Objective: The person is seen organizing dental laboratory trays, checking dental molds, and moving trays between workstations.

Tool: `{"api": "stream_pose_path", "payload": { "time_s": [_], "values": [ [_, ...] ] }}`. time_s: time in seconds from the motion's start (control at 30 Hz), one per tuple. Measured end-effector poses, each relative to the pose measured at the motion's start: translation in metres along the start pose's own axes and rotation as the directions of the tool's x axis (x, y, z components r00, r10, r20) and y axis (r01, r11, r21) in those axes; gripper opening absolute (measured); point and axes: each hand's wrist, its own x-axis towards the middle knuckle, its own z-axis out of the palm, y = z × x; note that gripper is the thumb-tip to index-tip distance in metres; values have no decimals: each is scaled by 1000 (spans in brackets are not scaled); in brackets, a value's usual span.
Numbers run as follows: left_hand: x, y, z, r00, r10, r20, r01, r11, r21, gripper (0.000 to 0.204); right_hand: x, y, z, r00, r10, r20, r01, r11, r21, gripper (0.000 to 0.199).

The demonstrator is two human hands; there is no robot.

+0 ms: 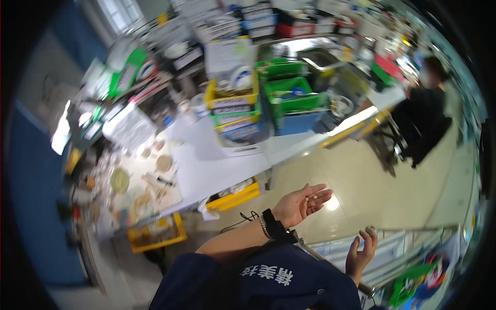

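Observation:
My left hand (299, 205) is held out palm up over the floor, its fingers loosely curled. Small pale pieces (310, 198) lie in it at the base of the fingers; their kind is too small to tell. A black watch (274, 223) and a bracelet are on that wrist. To the right and nearer me, my right hand (360, 254) is raised with bent fingers. What looks like a small greyish piece (370, 228) shows at its fingertips, too blurred to name. The hands are apart and touch neither the bench nor the drawers.
A white workbench (206, 168) at left and ahead bears yellow bins (233, 98), green trays (292, 95) and a cluttered work area. Yellow drawers (235, 195) jut out below it. A person (431, 98) sits on a chair at far right. A shelf unit (382, 245) stands near my right hand.

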Motion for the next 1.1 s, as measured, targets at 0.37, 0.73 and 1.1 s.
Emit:
{"api": "stream_pose_path", "payload": {
  "time_s": [0.37,0.73,1.1],
  "values": [
    [-154,36,-70,629,638,-444,-648,746,154,33,69,-101,128,693,-585,420,316,771,552,22],
    [-160,159,-109,647,607,-461,-673,739,29,32,147,-206,284,344,-123,931,-927,113,358,55],
    [-111,285,-137,747,433,-505,-423,895,141,38,145,-223,362,232,161,959,-957,-137,254,49]
  ]
}}
